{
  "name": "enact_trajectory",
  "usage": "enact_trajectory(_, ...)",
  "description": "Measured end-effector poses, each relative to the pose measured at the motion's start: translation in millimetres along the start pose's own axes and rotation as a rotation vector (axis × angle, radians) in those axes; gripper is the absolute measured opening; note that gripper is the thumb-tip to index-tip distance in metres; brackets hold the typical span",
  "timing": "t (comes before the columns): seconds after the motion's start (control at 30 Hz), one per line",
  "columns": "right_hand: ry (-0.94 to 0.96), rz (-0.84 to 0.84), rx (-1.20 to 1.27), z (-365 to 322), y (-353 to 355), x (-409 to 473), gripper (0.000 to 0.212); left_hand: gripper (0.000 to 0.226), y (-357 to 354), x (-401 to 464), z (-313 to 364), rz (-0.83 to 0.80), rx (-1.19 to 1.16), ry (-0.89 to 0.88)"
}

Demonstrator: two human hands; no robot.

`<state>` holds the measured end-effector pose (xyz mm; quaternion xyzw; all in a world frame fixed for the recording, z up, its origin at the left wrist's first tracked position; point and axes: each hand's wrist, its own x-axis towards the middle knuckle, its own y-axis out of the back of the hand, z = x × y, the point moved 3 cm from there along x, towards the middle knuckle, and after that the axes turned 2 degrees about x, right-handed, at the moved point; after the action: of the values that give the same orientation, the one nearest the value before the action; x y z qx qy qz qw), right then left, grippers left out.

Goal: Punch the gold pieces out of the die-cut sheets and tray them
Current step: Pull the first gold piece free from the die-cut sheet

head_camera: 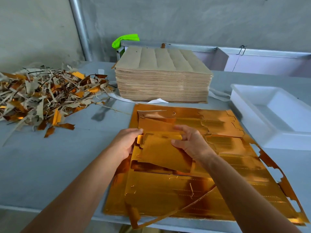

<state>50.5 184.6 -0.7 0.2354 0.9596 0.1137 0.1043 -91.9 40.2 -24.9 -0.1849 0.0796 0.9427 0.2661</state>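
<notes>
Both hands hold one flat gold foil die-cut piece point(159, 152) above the gold foil die-cut sheet point(193, 190). The left hand point(126, 143) grips the piece's left edge, fingers curled behind it, beside a small folded tab at the upper left corner. The right hand point(190, 142) pinches the upper right edge between thumb and fingers. The piece tilts, its lower edge touching or just above the sheet; which one cannot be told.

The sheet lies under both hands and extends toward the person, its near edge overhanging the grey tabletop point(70, 157). The sheet's right border is torn and jagged, with notched openings; a loose strip of border curls at the near edge.

Right of the right hand, just beyond the sheet's far right corner, sits a shallow white rectangular plastic tray point(252, 118). Beyond both hands stands a tall stack of brown card sheets point(163, 81), close to the gold sheet's far edge. Left of the left hand, well apart, lies a pile of brown and gold offcut strips point(42, 98); bare tabletop separates the pile from the left hand.
</notes>
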Motion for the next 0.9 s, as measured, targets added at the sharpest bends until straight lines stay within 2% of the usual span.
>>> enact_trajectory(0.1, -0.049, 0.077, 0.052, 6, -1, -1, 0.013, 0.022, 0, -1, 0, -0.005, 0.005, 0.014)
enact_trajectory(0.17, -0.043, 0.108, 0.007, 8, -3, -1, 0.009, 0.026, 0, 1, -1, -0.008, 0.012, 0.013)
enact_trajectory(0.23, 0.015, 0.148, -0.074, 8, -5, -2, 0.004, 0.019, 0, 3, -2, 0.010, 0.011, 0.008)
enact_trajectory(0.3, 0.164, 0.229, -0.220, 4, -9, -7, 0.006, 0.009, -1, 5, -3, 0.031, 0.001, 0.015)
enact_trajectory(0.47, 0.652, 0.383, -0.577, -6, -23, -28, 0.007, 0.008, -2, 10, -6, 0.043, -0.013, 0.062)
enact_trajectory(0.53, 0.759, 0.420, -0.639, -8, -26, -35, 0.007, 0.006, -2, 11, -6, 0.067, -0.005, 0.066)
enact_trajectory(0.67, 0.833, 0.498, -0.639, -12, -22, -44, 0.007, 0.009, 1, 9, -5, 0.091, -0.008, 0.048)
enact_trajectory(0.73, 0.788, 0.513, -0.520, -12, -14, -45, 0.007, 0.013, 5, 8, -5, 0.092, 0.064, 0.006)
enact_trajectory(0.77, 0.706, 0.527, -0.395, -10, -7, -44, 0.008, 0.016, 6, 7, -4, 0.078, 0.112, -0.007)
enact_trajectory(0.9, 0.180, 0.592, 0.284, 8, 25, -33, 0.006, 0.028, 13, 3, 1, 0.025, 0.220, -0.031)
